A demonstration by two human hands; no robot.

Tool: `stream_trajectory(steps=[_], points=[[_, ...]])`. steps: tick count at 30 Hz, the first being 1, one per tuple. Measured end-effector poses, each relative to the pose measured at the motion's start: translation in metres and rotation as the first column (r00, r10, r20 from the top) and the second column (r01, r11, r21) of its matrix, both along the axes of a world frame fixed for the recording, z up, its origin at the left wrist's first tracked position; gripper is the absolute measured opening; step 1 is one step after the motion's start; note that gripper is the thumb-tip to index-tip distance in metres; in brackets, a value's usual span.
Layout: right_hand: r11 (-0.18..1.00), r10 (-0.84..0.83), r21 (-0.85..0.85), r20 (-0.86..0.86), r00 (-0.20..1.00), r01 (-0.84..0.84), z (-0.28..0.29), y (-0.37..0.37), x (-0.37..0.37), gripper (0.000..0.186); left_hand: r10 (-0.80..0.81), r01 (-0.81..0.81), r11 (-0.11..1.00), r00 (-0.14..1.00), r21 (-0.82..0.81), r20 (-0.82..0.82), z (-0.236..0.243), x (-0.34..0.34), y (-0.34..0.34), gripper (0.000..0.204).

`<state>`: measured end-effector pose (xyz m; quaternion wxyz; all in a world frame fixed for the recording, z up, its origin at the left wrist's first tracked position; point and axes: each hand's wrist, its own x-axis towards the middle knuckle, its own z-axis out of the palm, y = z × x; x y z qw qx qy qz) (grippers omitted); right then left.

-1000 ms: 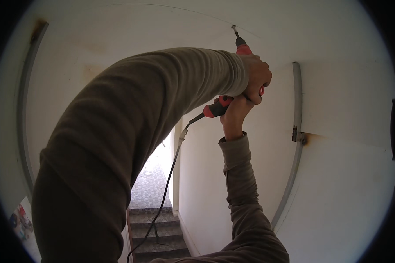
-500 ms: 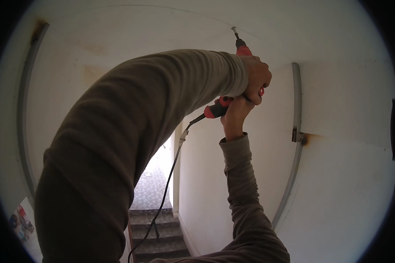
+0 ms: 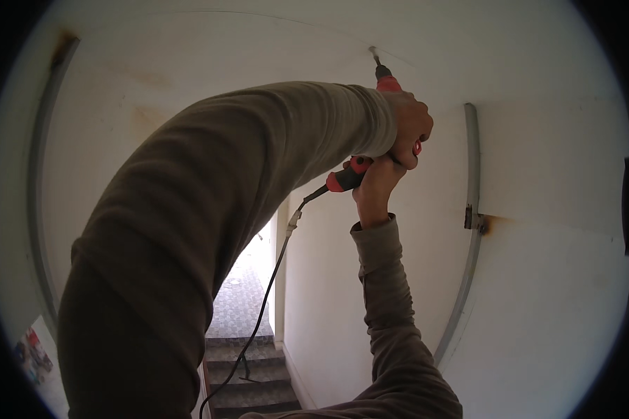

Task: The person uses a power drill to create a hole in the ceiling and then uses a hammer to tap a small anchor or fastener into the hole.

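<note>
A red and black corded drill (image 3: 345,179) is raised overhead, tilted, with its bit (image 3: 376,57) up at the ceiling (image 3: 258,42). My left hand (image 3: 411,126) is wrapped round the drill's body, just behind the chuck end. Lower down, my right hand (image 3: 377,184) grips the handle, close beneath the left. Part of the drill's middle is hidden behind my hands and left sleeve. From the handle's end a black cord (image 3: 269,286) hangs down through a pale connector (image 3: 293,223). How deep the bit sits in the ceiling I cannot tell.
Grey conduits run along the walls, one at the left (image 3: 38,160) and one at the right (image 3: 473,153), with a rusty bracket (image 3: 476,221). Dark stairs (image 3: 248,373) lie below, beside a bright patterned floor (image 3: 239,307). A thin line crosses the ceiling.
The drill, both hands and the walls sit slightly lower in the picture. The lower part of the cord has swung a little left. Both grips look the same.
</note>
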<state>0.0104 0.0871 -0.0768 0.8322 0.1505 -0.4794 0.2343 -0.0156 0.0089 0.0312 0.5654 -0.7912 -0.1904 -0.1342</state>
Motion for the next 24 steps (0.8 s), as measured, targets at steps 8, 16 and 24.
stream_trajectory(steps=[8,16,24], points=[[1.0,0.008,-0.026,0.024,1.0,-0.008,0.002,-0.006,0.0,0.024,-0.029,0.029,1.0,0.999,-0.004,0.025,0.002,-0.004,-0.009,0.046],[0.999,-0.017,-0.027,-0.004,1.0,0.017,0.001,-0.012,-0.008,0.026,0.068,-0.068,0.997,0.998,-0.045,-0.002,0.005,-0.008,-0.008,0.049],[0.999,-0.032,-0.029,0.048,0.998,0.034,0.002,-0.008,0.002,0.025,-0.017,0.017,0.999,1.0,-0.031,0.012,0.005,-0.005,-0.006,0.05]])
